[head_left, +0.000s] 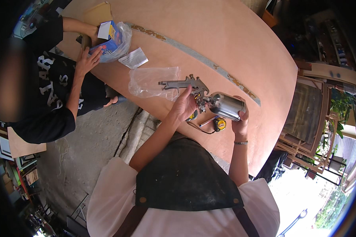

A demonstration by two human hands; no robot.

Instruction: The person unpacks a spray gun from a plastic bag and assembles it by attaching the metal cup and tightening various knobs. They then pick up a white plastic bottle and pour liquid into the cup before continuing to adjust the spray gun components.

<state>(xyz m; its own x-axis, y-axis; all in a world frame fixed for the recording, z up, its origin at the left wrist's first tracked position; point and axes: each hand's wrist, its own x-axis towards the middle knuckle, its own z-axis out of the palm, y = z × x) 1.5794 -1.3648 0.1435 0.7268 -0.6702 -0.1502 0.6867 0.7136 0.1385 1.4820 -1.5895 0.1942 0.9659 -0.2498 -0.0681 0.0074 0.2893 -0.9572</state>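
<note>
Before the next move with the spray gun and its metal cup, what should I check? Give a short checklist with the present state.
1. Left hand holds spray gun: ok.
2. Right hand supports metal cup: ok.
3. Cup fully tightened on gun: cannot tell.
4. Tape measure clear of the hands: not ok, it lies right below them.
5. Plastic bag away from gun: not ok, beside it.
6. Co-worker's hand apart, on blue box: ok.

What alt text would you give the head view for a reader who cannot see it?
A person's left hand and right hand hold a metal spray gun with its shiny cup above a wooden tabletop. Below lie a clear plastic bag and a yellow tape measure. At the left, another person's hand touches a bagged blue box.
</note>
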